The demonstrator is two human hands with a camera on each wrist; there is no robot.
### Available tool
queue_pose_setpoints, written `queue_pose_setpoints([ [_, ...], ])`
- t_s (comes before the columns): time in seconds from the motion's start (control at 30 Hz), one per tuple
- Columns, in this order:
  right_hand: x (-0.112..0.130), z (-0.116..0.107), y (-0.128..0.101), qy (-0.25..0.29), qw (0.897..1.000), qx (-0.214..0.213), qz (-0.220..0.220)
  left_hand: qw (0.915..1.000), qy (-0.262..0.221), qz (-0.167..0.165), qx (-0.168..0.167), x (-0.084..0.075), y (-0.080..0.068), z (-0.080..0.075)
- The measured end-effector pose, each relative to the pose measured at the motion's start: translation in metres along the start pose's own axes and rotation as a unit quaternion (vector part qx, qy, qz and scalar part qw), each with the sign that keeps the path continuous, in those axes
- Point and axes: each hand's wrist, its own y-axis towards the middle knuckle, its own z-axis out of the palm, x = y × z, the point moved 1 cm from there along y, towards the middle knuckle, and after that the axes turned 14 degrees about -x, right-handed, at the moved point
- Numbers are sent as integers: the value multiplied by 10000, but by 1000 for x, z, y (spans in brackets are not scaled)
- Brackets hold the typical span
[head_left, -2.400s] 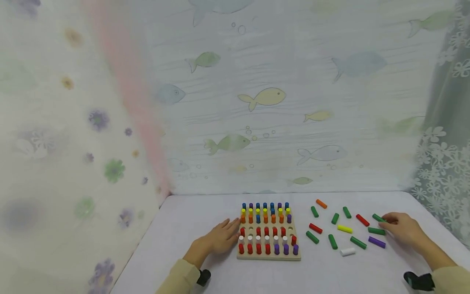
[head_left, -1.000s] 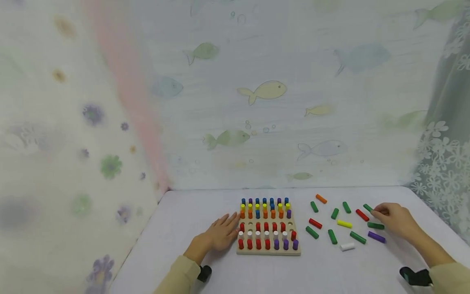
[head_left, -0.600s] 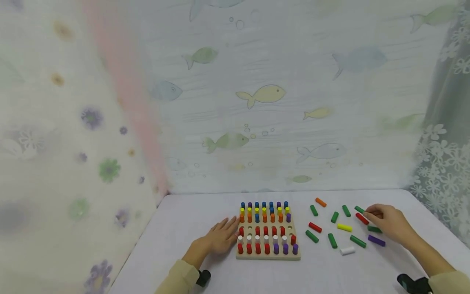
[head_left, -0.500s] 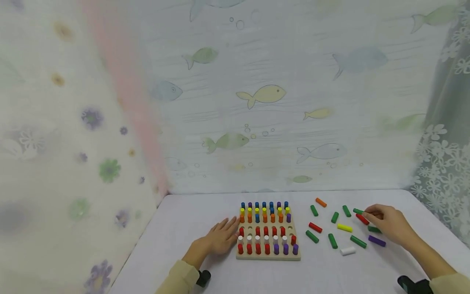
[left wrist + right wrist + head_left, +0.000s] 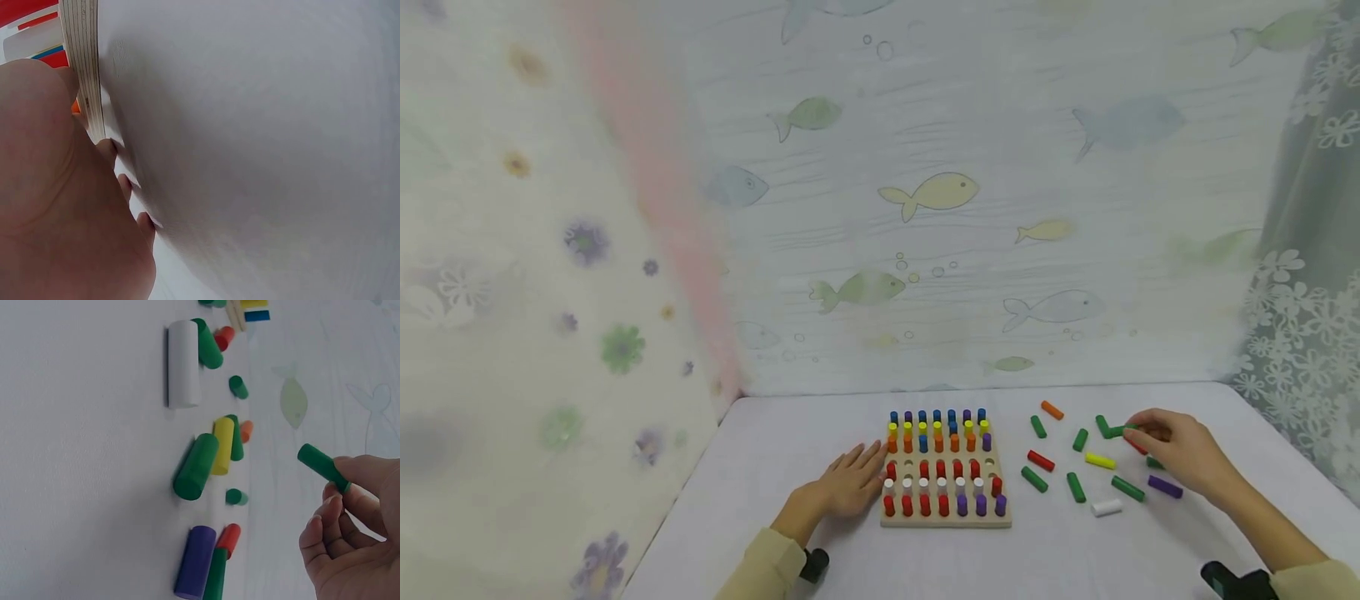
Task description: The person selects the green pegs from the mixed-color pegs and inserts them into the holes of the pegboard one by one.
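The pegboard (image 5: 946, 521) lies on the table (image 5: 775, 467), loose pegs (image 5: 1075, 486) scattered to its right, curtains (image 5: 925, 208) behind.

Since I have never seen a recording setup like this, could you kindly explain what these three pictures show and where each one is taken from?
No machine here: a person works with bare hands and wears three cameras. The head view looks down on a white table. A wooden pegboard stands there, nearly full of coloured pegs. The left hand rests flat against its edge; the left wrist view shows that hand and edge close up. Loose pegs lie to the right of the board. The right hand pinches a green peg lifted off the table, seen best from the right wrist.
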Motion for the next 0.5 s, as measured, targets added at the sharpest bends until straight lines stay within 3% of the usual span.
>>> queue_pose_setpoints([
  [0.23,9,1,-2,303,9991,164,235,10000,-32,27,4,0,0,0],
  [0.5,17,4,-4,555,9981,214,152,10000,-25,13,-3,3,0,3],
])
